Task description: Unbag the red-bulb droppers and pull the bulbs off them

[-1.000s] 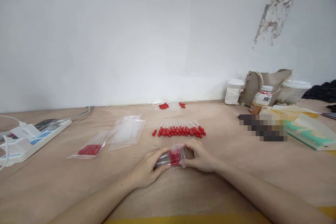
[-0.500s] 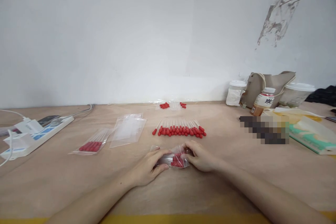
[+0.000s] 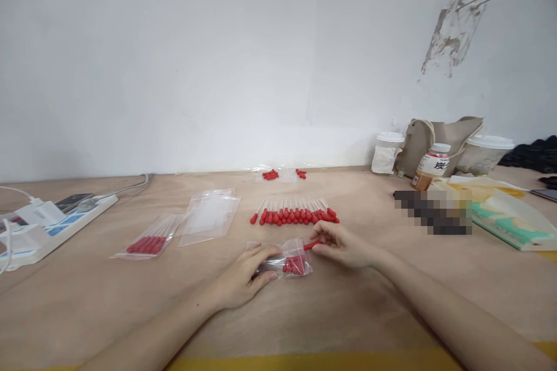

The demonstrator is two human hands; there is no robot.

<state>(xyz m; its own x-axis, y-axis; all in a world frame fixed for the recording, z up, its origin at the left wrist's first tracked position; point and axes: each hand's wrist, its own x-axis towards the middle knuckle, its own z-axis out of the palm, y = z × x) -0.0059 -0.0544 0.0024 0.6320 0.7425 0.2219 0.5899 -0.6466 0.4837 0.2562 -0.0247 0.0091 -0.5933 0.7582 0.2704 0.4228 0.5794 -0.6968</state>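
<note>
Right hand point(image 3: 343, 245) moved right, pinching red bulb point(image 3: 310, 245) beside bag point(image 3: 292, 261); left hand point(image 3: 243, 273) holding bag.

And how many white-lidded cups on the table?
2: left cup, left of the gray bag; right cup, at the bag's right end. The bag could hide others.

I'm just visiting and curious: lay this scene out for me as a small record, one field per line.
Left hand: fingers and thumb on a clear bag with red-bulbed contents
Right hand: pinching a red bulb beside that bag
Beyond the hands: a row of red-bulbed droppers
Table's left: filled bag, flat clear bags, power strip
Table's right: bottle, beige bag, lidded cups
</note>
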